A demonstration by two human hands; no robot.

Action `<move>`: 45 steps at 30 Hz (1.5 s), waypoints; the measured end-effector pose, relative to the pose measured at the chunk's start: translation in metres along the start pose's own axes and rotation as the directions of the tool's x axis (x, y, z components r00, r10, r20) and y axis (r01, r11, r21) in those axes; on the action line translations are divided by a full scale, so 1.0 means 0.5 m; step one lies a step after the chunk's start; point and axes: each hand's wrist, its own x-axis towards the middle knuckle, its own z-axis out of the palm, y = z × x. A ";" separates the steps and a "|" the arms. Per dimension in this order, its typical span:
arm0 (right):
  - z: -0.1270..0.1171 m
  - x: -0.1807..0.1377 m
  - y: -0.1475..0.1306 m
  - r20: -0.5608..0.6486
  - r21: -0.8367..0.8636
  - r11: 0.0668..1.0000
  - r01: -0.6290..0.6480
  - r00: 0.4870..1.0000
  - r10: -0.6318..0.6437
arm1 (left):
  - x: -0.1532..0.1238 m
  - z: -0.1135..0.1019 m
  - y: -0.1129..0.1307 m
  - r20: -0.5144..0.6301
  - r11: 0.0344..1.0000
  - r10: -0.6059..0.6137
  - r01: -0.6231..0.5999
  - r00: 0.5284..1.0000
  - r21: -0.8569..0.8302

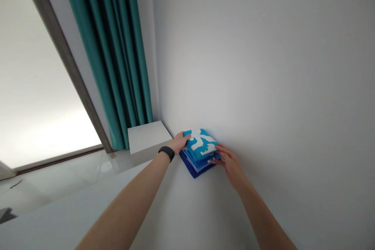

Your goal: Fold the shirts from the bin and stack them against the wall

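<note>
A light-blue folded cloth [208,138] with white shapes lies on top of a small stack of folded fabric pieces. Beneath it show other blue and lilac layers, and a dark navy folded cloth [192,171] forms the bottom. My left hand [177,143], with a black band on the wrist, grips the left corner of the light-blue cloth, thumb on top. At the opposite corner, my right hand [230,161] has its fingers on the edge of the same cloth and its thumb lower, beside the layers underneath. The undersides of both grips are hidden.
The stack rests on a white surface [187,207] against a pale wall [249,66]. Left of it stands a lower white cabinet [150,136] below a teal curtain [117,54]. A bright framed panel [38,78] and glossy floor [58,183] lie farther left.
</note>
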 end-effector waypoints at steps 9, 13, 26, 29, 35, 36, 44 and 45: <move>0.006 0.001 -0.006 -0.030 0.014 1.000 0.000 1.000 0.000 | -0.004 -0.002 -0.006 -0.155 0.851 0.325 -0.217 0.933 0.478; -0.002 -0.011 -0.004 -0.075 0.017 1.000 0.003 0.997 -0.002 | -0.046 0.008 0.005 -0.110 0.704 0.492 -0.321 0.864 0.633; -0.017 0.001 0.014 -0.101 -0.179 0.984 0.009 0.995 -0.027 | -0.132 0.022 -0.030 0.530 0.003 0.520 -0.621 0.670 0.784; -0.019 -0.004 0.018 -0.105 -0.155 0.988 0.005 0.994 -0.022 | -0.135 0.026 -0.033 0.536 -0.012 0.523 -0.623 0.663 0.782; -0.018 -0.013 0.023 -0.075 0.023 1.000 -0.021 0.997 0.023 | -0.142 0.019 -0.036 0.516 0.092 0.535 -0.653 0.669 0.752; -0.017 -0.011 0.023 -0.083 0.039 0.999 -0.022 0.996 0.025 | -0.143 0.015 -0.037 0.499 0.119 0.546 -0.652 0.673 0.749; -0.011 -0.004 0.020 -0.036 0.182 0.978 -0.100 0.993 0.108 | -0.147 -0.006 -0.059 0.371 0.264 0.575 -0.595 0.729 0.760; -0.010 -0.004 0.017 -0.020 0.225 0.968 -0.111 0.993 0.118 | -0.147 -0.006 -0.060 0.372 0.264 0.573 -0.594 0.730 0.760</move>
